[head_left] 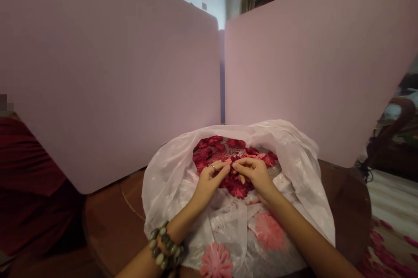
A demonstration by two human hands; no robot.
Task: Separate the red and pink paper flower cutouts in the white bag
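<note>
My left hand (213,179), with a ring on one finger and a beaded bracelet at the wrist, pinches thumb against fingers. My right hand (256,174) is closed in a pinch too, its fingertips nearly meeting the left ones. Between them is a small dark red flower (234,159), partly covered by the fingers. Both hands are over the mouth of a white plastic bag (170,182) holding red and pink artificial flowers (203,155). Nearer me, a pink flower (216,261) lies on the plastic, and another pink flower (269,231) shows hazily, seemingly beneath it.
A round brown table (111,212) bears the bag. Two tall pink panels (130,78) stand behind it, meeting at a narrow gap. At the left edge is a person in red clothing (26,173). Magenta pieces (388,247) are on the floor at the lower right.
</note>
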